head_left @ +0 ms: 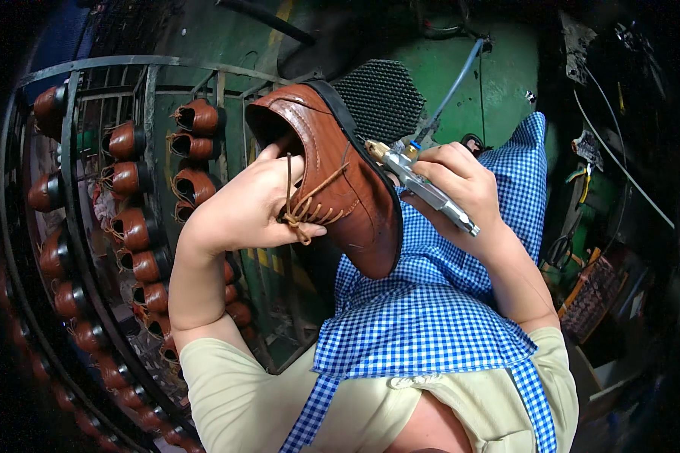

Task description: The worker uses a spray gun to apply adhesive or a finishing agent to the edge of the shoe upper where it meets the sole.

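Left hand thrust into the mouth of a brown leather shoe, fingers hidden inside, thumb pressed flat on the outside by the lacing; shoe held up at centre, sole turned right, toe pointing down toward the lap. Tan laces hanging in a loose tangle over the thumb. Right hand curled tight around a slim metal spray gun, fingers fully wrapped on the barrel, brass nozzle aimed left and just beside the shoe's black sole edge. Thin hose running from the gun up and away to the far side.

Below the hands, a blue-and-white checked apron over pale beige clothing. At the left, a curved metal rack carrying many matching brown shoes in rows, openings outward. Far centre, a dark perforated grille set against a worn green machine surface. At the right, dim clutter of cables and tools, too dark to tell apart.

Shoe leather smooth and glossy, with punched brogue trim along the seams; gun bright bare metal; rack of thin grey bars.
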Available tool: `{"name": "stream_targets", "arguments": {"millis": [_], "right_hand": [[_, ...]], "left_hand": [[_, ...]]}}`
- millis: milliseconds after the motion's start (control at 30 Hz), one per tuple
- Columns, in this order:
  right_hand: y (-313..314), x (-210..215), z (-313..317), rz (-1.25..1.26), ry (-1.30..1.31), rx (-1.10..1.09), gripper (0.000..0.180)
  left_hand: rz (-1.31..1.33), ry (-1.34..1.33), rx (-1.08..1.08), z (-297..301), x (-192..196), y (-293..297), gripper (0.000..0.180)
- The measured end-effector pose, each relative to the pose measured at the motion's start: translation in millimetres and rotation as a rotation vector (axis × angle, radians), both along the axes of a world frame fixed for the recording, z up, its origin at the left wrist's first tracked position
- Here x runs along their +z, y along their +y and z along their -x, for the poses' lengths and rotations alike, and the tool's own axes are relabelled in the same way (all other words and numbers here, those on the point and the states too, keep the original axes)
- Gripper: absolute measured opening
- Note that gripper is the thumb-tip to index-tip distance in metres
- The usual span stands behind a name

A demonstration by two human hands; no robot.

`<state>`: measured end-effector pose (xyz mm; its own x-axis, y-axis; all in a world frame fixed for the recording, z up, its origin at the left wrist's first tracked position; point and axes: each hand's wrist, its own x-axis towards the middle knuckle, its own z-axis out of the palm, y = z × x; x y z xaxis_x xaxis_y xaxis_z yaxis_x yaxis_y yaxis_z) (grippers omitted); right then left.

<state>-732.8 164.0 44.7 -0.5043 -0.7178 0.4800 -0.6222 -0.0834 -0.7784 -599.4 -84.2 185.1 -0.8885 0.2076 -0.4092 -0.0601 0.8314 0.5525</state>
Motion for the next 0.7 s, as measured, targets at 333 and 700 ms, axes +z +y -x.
{"name": "stream_targets", "arguments": {"millis": [333,700], "right_hand": [[-11,-6,0,0.014,0.040,0.010,0.034],[-14,-10,2,-0.003,0.068,0.005,0.033]], "left_hand": [[-0.025,-0.019,0.029,0,1,0,0.043],[0.001,-0.081,0.027,2,6,1,0.058]]}}
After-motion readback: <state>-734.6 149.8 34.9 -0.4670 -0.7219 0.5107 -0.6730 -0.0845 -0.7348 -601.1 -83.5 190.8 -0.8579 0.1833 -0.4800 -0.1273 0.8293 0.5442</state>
